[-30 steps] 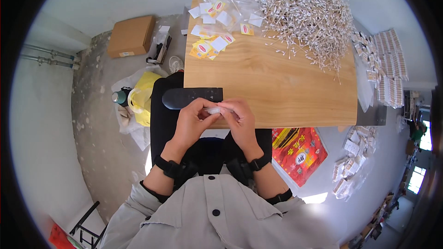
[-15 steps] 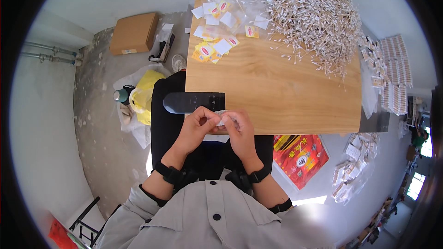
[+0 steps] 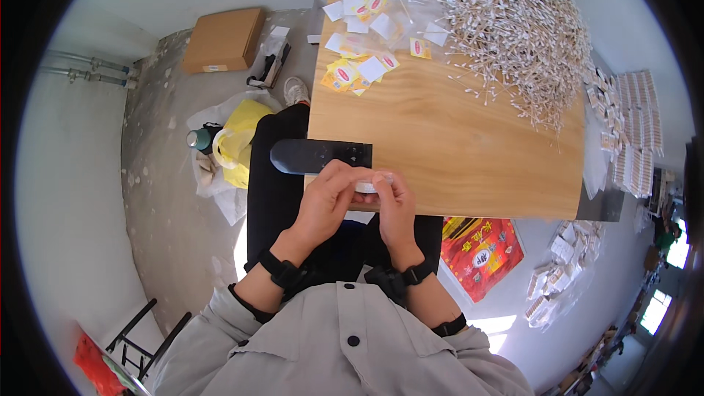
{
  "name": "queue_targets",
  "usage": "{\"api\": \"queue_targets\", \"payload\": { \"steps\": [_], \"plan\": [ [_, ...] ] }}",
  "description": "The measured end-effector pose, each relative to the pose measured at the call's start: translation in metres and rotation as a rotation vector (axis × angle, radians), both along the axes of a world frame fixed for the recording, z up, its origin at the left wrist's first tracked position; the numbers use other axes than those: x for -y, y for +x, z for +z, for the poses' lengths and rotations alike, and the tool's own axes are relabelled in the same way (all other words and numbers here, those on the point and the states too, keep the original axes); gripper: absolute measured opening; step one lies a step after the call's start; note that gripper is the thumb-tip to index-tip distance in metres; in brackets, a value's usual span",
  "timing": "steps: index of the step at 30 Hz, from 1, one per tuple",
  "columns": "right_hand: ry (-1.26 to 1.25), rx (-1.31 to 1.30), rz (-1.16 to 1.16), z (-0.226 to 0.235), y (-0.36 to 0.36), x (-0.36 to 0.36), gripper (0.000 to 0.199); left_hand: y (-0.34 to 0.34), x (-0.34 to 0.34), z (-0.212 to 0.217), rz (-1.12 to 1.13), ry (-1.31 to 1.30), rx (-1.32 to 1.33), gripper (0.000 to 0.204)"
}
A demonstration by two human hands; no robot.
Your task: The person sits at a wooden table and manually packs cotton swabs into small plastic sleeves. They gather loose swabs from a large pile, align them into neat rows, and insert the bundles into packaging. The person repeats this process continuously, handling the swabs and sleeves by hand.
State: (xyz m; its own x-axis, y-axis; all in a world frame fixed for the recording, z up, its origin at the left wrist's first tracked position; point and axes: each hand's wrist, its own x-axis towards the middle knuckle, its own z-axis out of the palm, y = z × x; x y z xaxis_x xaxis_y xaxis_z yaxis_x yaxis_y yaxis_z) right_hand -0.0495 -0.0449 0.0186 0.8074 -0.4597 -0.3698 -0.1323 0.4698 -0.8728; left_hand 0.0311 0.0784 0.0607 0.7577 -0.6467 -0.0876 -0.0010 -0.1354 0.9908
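both hands, the left hand [image 3: 328,202] and right hand [image 3: 396,205], stay pinched together on the small white packet [image 3: 366,186], now drawn nearer the table edge [image 3: 440,209], so filling continues.

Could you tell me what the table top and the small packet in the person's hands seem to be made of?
The table top looks like light wood or wood-look laminate: pale grain lines and a smooth, matt face. The small packet, pinched between left hand and right hand, looks like white paper or thin plastic; too hidden to tell.

A wooden table [image 3: 455,139] stands on a grey concrete floor [image 3: 161,198] beside a pale wall [image 3: 59,198].
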Motion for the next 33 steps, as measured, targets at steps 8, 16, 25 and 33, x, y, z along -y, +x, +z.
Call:
{"api": "queue_targets", "payload": {
  "steps": [8,16,25,33],
  "plan": [
    [-0.069,-0.064,0.008,0.0,-0.002,0.001,0.021,0.0,-0.007,0.003,-0.049,0.165,0.311,0.031],
    [-0.48,-0.109,0.058,0.031,0.005,0.005,0.018,-0.001,-0.01,-0.006,-0.05,0.143,0.453,0.031],
    [-1.264,-0.095,0.511,0.08,0.002,0.016,0.025,0.003,-0.012,-0.011,-0.051,0.102,0.408,0.025],
    [-1.244,-0.097,0.507,0.077,0.008,0.015,0.022,0.014,-0.015,-0.015,-0.043,0.074,0.324,0.022]
  ]
}}
